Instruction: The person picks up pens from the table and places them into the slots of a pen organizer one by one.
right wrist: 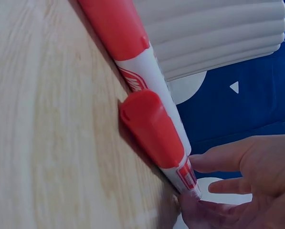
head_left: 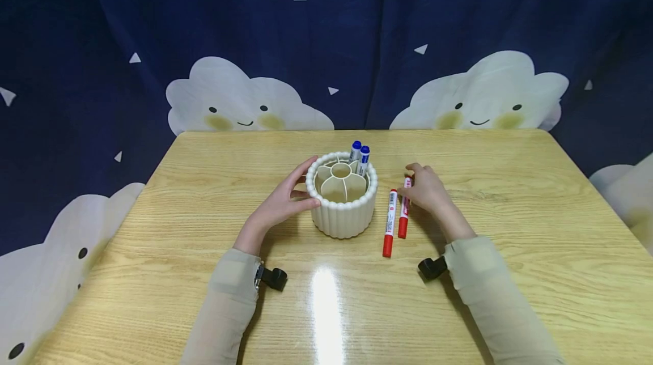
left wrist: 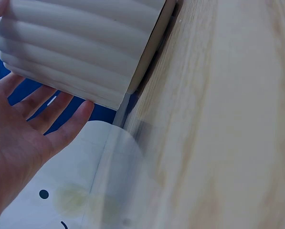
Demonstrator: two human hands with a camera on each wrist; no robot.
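Note:
A white ribbed pen holder [head_left: 344, 212] [left wrist: 80, 47] [right wrist: 218, 33] stands mid-table with two blue-capped markers [head_left: 359, 156] upright in a far compartment. My left hand [head_left: 296, 186] [left wrist: 23, 138] cups its left side, fingers fairly straight, thumb against the near wall. Two red markers lie side by side just right of the holder. The left one [head_left: 390, 222] [right wrist: 132, 47] lies free. My right hand [head_left: 415, 183] [right wrist: 237, 191] pinches the far end of the right one [head_left: 404, 209] [right wrist: 152, 129] between thumb and fingertips, and the marker still lies on the wood.
The wooden table [head_left: 510, 195] has rounded corners, with a bright glare patch [head_left: 326, 297] near the front. A dark blue curtain with cloud faces [head_left: 479, 93] hangs behind and around it. Black wrist cameras [head_left: 275, 278] sit on both sleeves.

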